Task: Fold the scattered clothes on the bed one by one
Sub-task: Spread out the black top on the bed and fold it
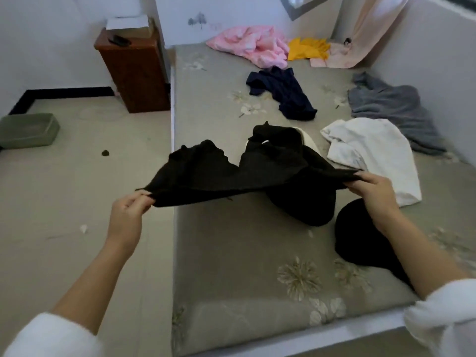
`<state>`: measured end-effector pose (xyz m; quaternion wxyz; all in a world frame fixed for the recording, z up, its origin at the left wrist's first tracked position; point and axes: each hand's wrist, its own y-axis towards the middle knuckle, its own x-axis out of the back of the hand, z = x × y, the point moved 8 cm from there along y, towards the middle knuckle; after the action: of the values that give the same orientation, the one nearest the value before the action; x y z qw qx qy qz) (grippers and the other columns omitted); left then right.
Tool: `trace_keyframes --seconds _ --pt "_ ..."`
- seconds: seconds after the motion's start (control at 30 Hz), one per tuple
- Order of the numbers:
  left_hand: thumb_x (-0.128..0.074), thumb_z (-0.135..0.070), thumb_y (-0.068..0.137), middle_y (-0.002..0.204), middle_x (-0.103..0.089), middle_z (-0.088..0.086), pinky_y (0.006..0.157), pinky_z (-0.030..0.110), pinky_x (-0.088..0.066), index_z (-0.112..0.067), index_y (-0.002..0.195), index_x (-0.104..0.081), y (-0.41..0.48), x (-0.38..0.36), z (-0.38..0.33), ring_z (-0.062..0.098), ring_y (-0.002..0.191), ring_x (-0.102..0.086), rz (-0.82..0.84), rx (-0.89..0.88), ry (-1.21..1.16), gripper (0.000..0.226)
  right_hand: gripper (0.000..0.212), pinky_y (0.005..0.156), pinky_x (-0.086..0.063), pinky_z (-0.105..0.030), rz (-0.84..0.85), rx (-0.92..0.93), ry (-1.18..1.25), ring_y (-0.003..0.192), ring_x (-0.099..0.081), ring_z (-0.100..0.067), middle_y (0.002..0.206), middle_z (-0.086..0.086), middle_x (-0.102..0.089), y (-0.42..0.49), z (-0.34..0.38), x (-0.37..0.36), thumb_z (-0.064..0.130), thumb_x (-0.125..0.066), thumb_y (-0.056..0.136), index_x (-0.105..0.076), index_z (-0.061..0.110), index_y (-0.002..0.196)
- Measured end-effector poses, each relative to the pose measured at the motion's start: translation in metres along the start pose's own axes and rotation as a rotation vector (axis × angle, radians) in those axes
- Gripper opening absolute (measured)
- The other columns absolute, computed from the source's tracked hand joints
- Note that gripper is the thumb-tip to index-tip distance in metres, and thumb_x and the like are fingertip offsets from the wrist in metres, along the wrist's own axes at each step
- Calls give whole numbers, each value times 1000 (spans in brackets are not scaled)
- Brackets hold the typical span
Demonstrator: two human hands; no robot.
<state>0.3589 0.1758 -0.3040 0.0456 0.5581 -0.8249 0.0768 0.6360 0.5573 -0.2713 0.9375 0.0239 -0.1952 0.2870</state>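
Both hands, left hand (126, 215) and right hand (373, 189), pinch the black garment (231, 173) by its hem with their fingers, stretching it flat above the bed (244, 253) for folding; others lie toward twelve o'clock.

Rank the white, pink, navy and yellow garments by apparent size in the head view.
1. white garment
2. pink garment and navy garment: about alike; pink lies farther away, so unranked
3. yellow garment, smallest

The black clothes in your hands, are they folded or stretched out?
Stretched out, not folded. The left hand and right hand each pinch one end of the black garment, holding its edge taut above the bed.
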Motion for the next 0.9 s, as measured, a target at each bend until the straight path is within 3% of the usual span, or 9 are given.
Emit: trace_keyframes --seconds 0.07,0.13,0.3,0.4,0.47,0.57,0.7,0.77,0.9 --pt "-55 -29 68 77 -62 10 79 38 -43 -3 68 -65 -10 -1 52 25 82 -58 38 164 109 27 16 64 -43 -12 56 -78 -120 63 -58 3 68 -1 -63 -17 -40 -15 -5 -58 85 -68 4 76" --pt "-54 -33 78 82 -69 18 77 39 -43 2 75 -65 -24 -6 106 35 84 -64 87 377 180 37 14 62 -40 -27 96 -155 -228 67 -57 -15 70 -11 -62 -31 -84 -26 1 -62 86 -68 4 73" --pt "-63 -25 90 60 -71 10 53 24 -41 5 80 -69 -73 -24 211 18 55 -67 335 736 525 32 8 53 -39 -28 216 -311 -570 61 -56 -16 66 -4 -64 -76 -193 -47 8 -66 86 -73 14 83" --pt "-64 -24 88 65 -72 11 54 22 -41 -3 77 -64 -107 -31 256 13 52 -64 552 898 694 24 18 49 -33 -20 292 -378 -675 57 -50 -7 64 4 -58 -98 -244 -55 2 -61 88 -73 6 102" --pt "-64 -25 88 65 -72 7 61 25 -45 -6 84 -63 -128 -34 276 13 55 -66 692 995 756 20 26 54 -37 -21 370 -455 -738 64 -54 -12 75 0 -64 -111 -276 -58 0 -56 89 -70 5 110" --pt "-62 -26 88 65 -71 2 66 28 -50 -6 95 -63 -156 -36 301 14 59 -66 872 1106 860 21 34 75 -48 -30 493 -543 -955 95 -63 -28 112 -13 -66 -129 -313 -58 7 -53 90 -66 16 119" --pt "-55 -31 92 77 -73 8 62 28 -56 -2 123 -47 -191 -44 327 20 63 -68 1041 1294 852 43 48 98 -46 -34 758 -584 -1187 122 -51 -26 135 -9 -54 -152 -341 -68 13 -49 89 -52 24 136" --pt "-50 -34 95 79 -71 13 56 27 -54 -2 134 -34 -195 -52 333 24 63 -68 1031 1331 811 53 53 105 -41 -37 826 -632 -1162 128 -47 -27 140 -8 -50 -157 -347 -80 15 -49 88 -46 23 141" --pt "-45 -30 97 88 -71 7 61 27 -46 -12 117 -55 -138 -85 332 24 74 -68 733 1061 709 28 49 101 -43 -38 673 -574 -1065 122 -50 -32 135 -14 -49 -123 -323 -110 12 -50 87 -51 16 136"
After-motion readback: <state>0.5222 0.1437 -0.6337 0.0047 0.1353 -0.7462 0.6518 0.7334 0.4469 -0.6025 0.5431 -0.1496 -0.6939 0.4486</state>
